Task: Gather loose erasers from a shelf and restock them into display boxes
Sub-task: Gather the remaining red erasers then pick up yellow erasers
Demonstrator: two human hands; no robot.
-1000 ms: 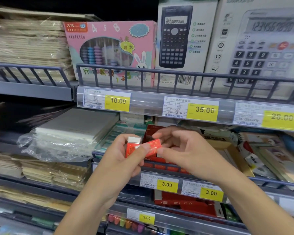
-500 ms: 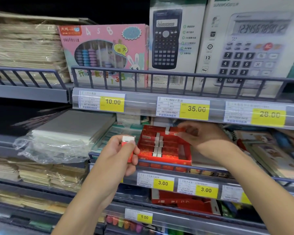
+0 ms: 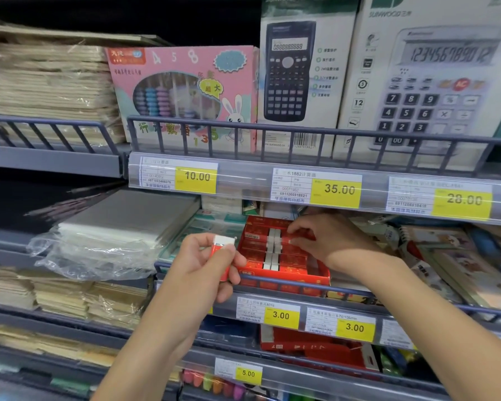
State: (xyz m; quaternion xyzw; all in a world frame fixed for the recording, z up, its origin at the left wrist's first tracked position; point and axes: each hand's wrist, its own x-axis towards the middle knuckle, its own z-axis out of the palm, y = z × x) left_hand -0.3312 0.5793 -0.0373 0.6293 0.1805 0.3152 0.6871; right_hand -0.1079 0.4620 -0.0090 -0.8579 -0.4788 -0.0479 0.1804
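Since half a second ago, right hand (image 3: 327, 241) has dropped lower into the red display box (image 3: 284, 253) on the shelf, fingers pinching a red eraser (image 3: 300, 238) among the rows. Left hand (image 3: 203, 261) holds another eraser (image 3: 222, 250) pinched between thumb and fingers, just left of the box.

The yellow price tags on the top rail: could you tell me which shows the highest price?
The middle price tag, reading 35.00, below the black calculator box; its neighbours read less.

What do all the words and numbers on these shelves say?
"10.00": yellow price tag under the pink abacus box.
"35.00": yellow tag under the black calculator box.
"28.00": yellow tag.
"SUNWOOD": white calculator box.
"3.00": two lower tags.
"5.00": lowest tag.
Small print: blurred.
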